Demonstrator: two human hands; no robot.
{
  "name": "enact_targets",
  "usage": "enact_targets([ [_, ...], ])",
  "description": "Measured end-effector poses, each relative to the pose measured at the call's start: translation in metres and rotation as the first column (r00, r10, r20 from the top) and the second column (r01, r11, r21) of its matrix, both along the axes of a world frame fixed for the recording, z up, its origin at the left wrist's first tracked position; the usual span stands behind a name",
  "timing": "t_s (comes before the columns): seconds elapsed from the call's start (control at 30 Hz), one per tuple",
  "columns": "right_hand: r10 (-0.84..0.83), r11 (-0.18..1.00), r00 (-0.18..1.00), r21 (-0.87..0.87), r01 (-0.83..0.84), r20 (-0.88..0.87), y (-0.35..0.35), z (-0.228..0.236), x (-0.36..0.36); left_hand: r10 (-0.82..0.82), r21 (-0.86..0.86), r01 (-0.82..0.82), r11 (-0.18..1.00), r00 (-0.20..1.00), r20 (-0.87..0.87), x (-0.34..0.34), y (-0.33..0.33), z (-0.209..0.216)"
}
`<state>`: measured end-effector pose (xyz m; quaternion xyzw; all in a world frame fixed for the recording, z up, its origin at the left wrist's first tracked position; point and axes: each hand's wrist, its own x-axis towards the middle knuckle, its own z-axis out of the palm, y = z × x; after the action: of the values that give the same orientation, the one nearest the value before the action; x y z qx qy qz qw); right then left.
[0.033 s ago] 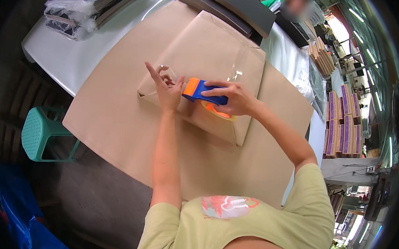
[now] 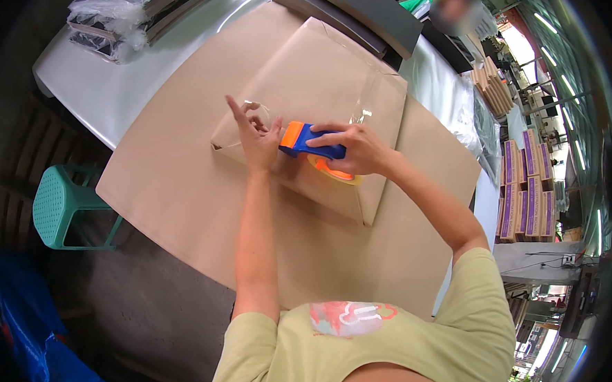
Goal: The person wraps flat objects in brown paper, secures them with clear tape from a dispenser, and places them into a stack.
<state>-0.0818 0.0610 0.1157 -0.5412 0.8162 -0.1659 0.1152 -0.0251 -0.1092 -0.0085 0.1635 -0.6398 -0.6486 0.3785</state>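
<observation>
A flat parcel in brown kraft paper [image 2: 307, 73] lies on a larger kraft sheet [image 2: 179, 156]. My right hand [image 2: 361, 149] grips a blue and orange tape dispenser [image 2: 326, 147], its roll of clear tape [image 2: 334, 173] at the near side. The dispenser's orange end is close to my left thumb, over the parcel's near left edge. My left hand [image 2: 259, 138] is at that edge with its index finger stretched out and thumb apart. A glossy piece of clear tape [image 2: 259, 111] shows beside its fingers; whether they touch it is unclear. More clear tape [image 2: 365, 105] crosses the parcel's right part.
Dark grey panels [image 2: 359, 15] lie beyond the parcel. Plastic-wrapped pieces [image 2: 107, 28] sit at the far left of the silvery tabletop [image 2: 82, 85]. A green stool [image 2: 61, 204] stands left of the table. Stacked cartons [image 2: 527, 186] are at the right, and another person [image 2: 459, 17] is beyond.
</observation>
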Motion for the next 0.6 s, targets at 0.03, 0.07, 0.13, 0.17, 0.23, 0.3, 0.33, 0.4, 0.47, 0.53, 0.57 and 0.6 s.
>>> enact_targets([
  [0.03, 0.012, 0.999, 1.0, 0.041, -0.013, 0.021, -0.008, 0.001, -0.004, -0.014, -0.091, 0.018, 0.996, 0.999, 0.044, -0.002, -0.004, -0.004],
  [0.07, 0.017, 0.999, 0.999, 0.05, -0.018, 0.031, -0.011, -0.004, -0.009, -0.028, -0.174, 0.044, 0.984, 0.995, 0.096, -0.003, -0.008, -0.01],
  [0.13, 0.013, 0.996, 1.0, 0.091, -0.014, 0.013, -0.014, -0.006, -0.01, 0.088, -0.541, 0.088, 0.836, 0.952, 0.292, 0.005, -0.028, -0.014],
  [0.17, 0.018, 0.994, 1.0, 0.112, -0.019, 0.008, -0.017, -0.006, -0.01, 0.176, -0.689, 0.139, 0.711, 0.914, 0.366, 0.011, -0.036, -0.012],
  [0.23, 0.005, 0.992, 0.999, 0.128, -0.011, 0.047, -0.018, -0.004, -0.011, 0.345, -0.723, 0.149, 0.674, 0.802, 0.487, 0.013, -0.031, 0.007],
  [0.3, 0.003, 0.99, 0.998, 0.138, -0.012, 0.066, -0.017, -0.003, -0.011, 0.45, -0.736, 0.124, 0.666, 0.72, 0.528, 0.018, -0.038, 0.016],
  [0.33, 0.007, 0.991, 0.998, 0.135, -0.016, 0.065, -0.016, -0.003, -0.011, 0.476, -0.735, 0.09, 0.672, 0.709, 0.521, 0.018, -0.053, 0.016],
  [0.4, 0.016, 0.99, 0.998, 0.14, -0.025, 0.062, -0.022, 0.0, -0.01, 0.637, -0.807, 0.016, 0.59, 0.606, 0.477, 0.015, -0.071, 0.016],
  [0.47, 0.007, 0.984, 0.998, 0.175, -0.017, 0.058, -0.025, 0.005, -0.009, 0.839, -0.914, -0.013, 0.406, 0.403, 0.367, 0.008, -0.075, 0.016],
  [0.53, 0.03, 0.982, 0.999, 0.188, -0.037, 0.039, -0.027, 0.004, -0.01, 0.548, -0.709, -0.263, 0.655, 0.811, 0.206, 0.01, -0.056, 0.018],
  [0.57, 0.03, 0.98, 0.999, 0.196, -0.037, 0.037, -0.024, 0.001, -0.011, 0.369, -0.551, -0.289, 0.783, 0.929, 0.038, 0.012, -0.038, 0.019],
  [0.6, 0.034, 0.975, 0.999, 0.22, -0.038, 0.025, -0.022, 0.002, -0.013, 0.063, -0.599, 0.078, 0.797, 0.975, 0.211, 0.021, -0.013, 0.024],
])
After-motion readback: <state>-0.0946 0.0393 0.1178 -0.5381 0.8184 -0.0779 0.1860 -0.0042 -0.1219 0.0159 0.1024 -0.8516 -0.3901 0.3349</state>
